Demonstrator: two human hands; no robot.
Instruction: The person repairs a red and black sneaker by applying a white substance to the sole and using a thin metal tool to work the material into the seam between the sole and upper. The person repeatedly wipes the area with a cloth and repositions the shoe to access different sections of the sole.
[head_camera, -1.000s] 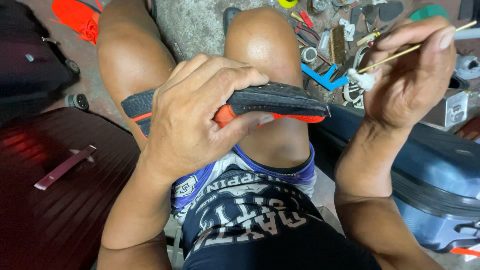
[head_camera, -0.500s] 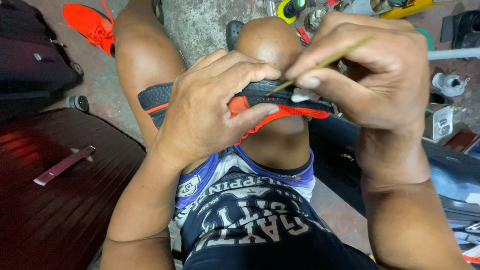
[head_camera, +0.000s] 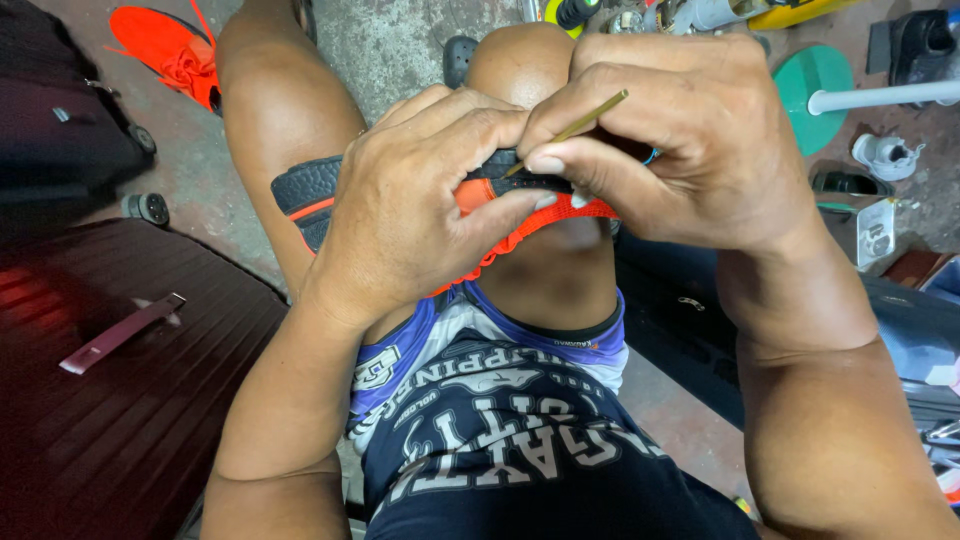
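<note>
Head view: left hand (head_camera: 415, 215) clamps the orange-and-black shoe (head_camera: 310, 190) on the knee; right hand (head_camera: 690, 140) pinches a thin stick (head_camera: 570, 130) against its edge.

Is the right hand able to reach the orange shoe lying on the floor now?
Probably not directly: the right hand pinches a thin stick, and the orange shoe lies beyond the left leg.

**Rough concrete floor, cluttered all round**

Bare grey concrete floor (head_camera: 400, 45) runs beyond the fingers. Left of them sits a dark maroon ribbed suitcase (head_camera: 130, 400), with an orange shoe (head_camera: 165, 45) further up. Right of them, a green disc (head_camera: 812, 95), a white pipe (head_camera: 885, 97) and scattered tools.
</note>
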